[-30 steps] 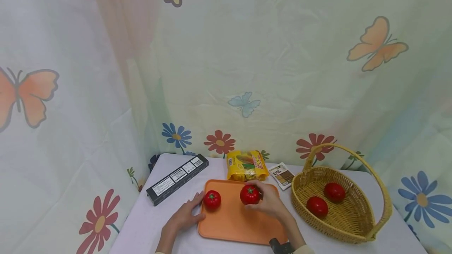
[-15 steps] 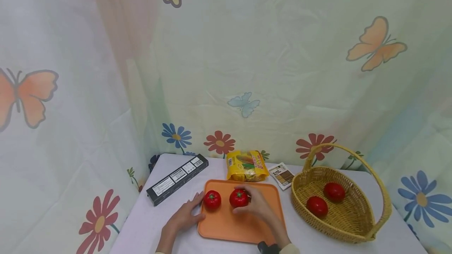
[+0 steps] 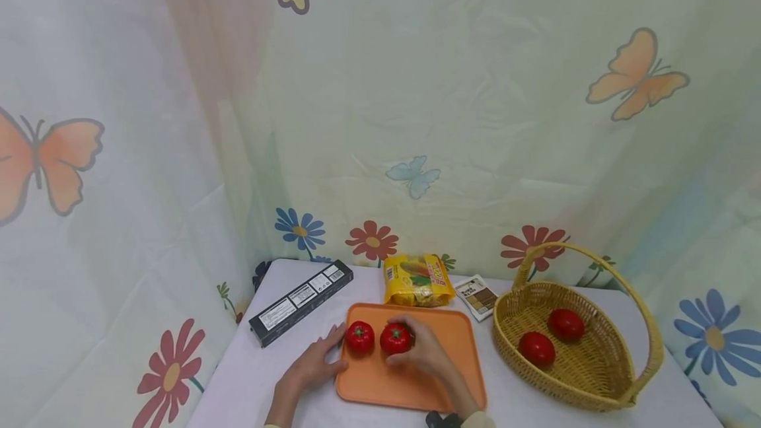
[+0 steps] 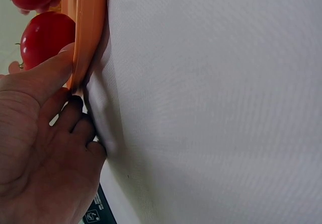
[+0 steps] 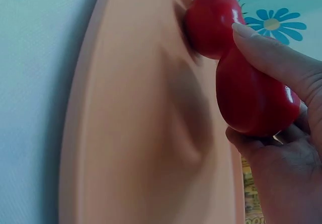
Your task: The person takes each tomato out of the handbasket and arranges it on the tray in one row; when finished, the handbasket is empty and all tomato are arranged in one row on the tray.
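My right hand (image 3: 425, 352) grips a shiny red tomato (image 3: 394, 341) over the orange tray (image 3: 416, 388). In the right wrist view, the thumb and fingers sit on opposite sides of this tomato (image 5: 254, 95), above the tray's surface. A second tomato (image 3: 359, 337), with a green star-shaped top, rests near the tray's left edge. My left hand (image 3: 312, 363) holds that edge. The left wrist view has its thumb (image 4: 53, 73) against the tray rim (image 4: 89, 30) and several fingers curled beside it. A narrow gap separates the tomatoes in the head view.
On the right, a wicker basket (image 3: 594, 368) with a tall handle contains two red tomatoes (image 3: 538, 349). Behind the tray lie a yellow food packet (image 3: 416, 279) and a small card (image 3: 477, 297). A long black box (image 3: 302, 302) lies at left on the white tablecloth (image 3: 238, 385).
My right hand has carried its tomato leftward over the tray, closer to the other tomato. The left hand has stayed at the tray's edge.
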Demonstrator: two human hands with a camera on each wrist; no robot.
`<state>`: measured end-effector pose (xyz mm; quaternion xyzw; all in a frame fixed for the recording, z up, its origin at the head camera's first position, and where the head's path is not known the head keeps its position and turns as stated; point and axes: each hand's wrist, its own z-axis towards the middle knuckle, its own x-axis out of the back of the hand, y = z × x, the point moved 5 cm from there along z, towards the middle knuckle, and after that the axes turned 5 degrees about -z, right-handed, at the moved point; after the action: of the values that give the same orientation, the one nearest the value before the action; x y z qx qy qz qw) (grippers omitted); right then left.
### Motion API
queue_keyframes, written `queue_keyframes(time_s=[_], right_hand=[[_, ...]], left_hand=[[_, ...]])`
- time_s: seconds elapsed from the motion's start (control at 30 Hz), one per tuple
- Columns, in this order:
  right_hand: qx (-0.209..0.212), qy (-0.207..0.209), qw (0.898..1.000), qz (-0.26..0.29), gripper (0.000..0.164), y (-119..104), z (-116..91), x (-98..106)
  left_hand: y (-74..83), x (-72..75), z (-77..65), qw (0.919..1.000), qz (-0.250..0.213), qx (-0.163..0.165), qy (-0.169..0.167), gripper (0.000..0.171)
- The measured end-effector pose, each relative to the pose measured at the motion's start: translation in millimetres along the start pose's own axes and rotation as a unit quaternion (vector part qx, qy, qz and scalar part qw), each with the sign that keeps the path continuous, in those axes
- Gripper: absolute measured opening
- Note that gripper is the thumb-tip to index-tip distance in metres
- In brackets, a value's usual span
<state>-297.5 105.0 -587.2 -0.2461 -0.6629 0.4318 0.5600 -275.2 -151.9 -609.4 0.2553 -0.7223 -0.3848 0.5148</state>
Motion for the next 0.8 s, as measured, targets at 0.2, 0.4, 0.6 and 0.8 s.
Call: queue_keyframes(time_s=[0.2,0.4,0.6,0.8], right_hand=[[-0.002,0.005,1.0,-0.004,0.069,3.4,2.6,-2.7],[-0.001,0.004,1.0,0.009,0.07,7.0,3.2,-6.6],[-0.007,0.001,1.0,0.009,0.069,7.8,3.3,-11.4],[-0.016,0.0,1.0,0.012,0.071,8.8,6.3,-14.0]], left_hand=[[0.0,-0.6,1.7,1.0,-0.001,-0.002,-0.001,0.081],[-1.9,0.3,3.4,1.0,0.0,0.0,0.002,0.081],[-1.8,0.6,2.5,1.0,-0.003,0.006,0.001,0.081],[-2.0,-0.3,2.7,1.0,0.003,0.008,0.0,0.082]])
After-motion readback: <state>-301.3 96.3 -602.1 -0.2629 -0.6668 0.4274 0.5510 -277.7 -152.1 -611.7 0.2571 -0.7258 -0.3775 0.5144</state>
